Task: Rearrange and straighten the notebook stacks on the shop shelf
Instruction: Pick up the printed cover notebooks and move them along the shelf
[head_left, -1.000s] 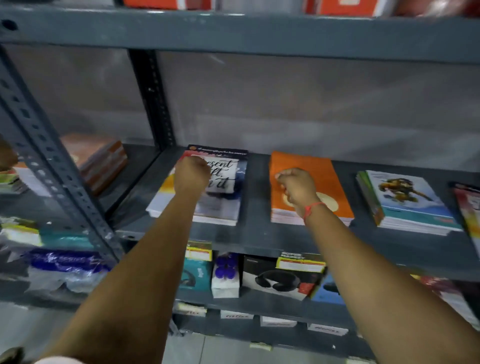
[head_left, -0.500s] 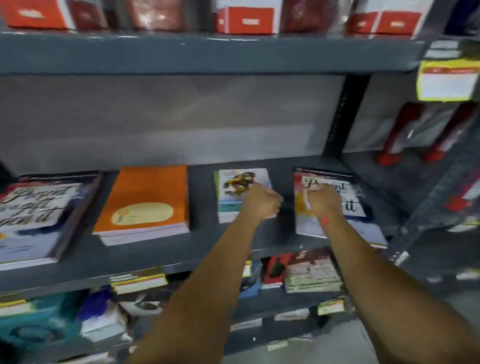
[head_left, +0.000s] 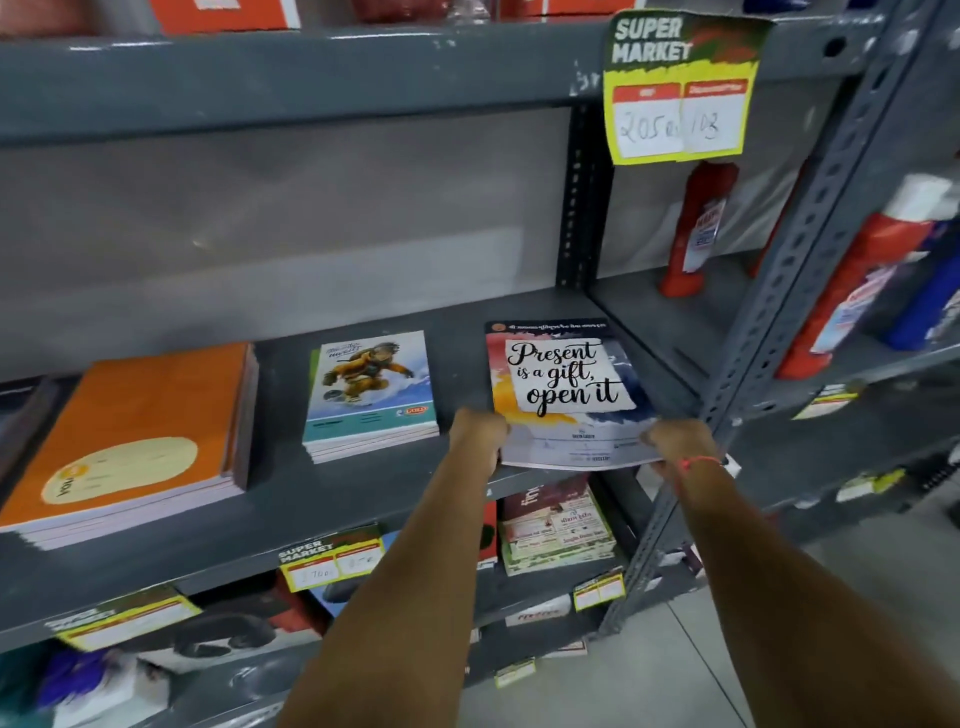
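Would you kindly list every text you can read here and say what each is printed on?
"SUPER MARKET": hanging price tag; its handwritten "205" and "103" are uncertain.
"Present is a gift, open it": notebook held at its near corners by the left hand and right hand.
"GOLD": snowboarder notebook.
"SUPER MARKET": lower shelf tag; its numbers are blurred.
Orange notebook label, bottle labels, other tags: too blurred.

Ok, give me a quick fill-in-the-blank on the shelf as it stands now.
1. Both hands grip the notebook whose cover reads "Present is a ____, open it".
2. The left hand holds its near ____ corner.
3. The leftmost stack in full view has ____ covers.
4. The right wrist wears a ____ thread.

Missing: gift; left; orange; red
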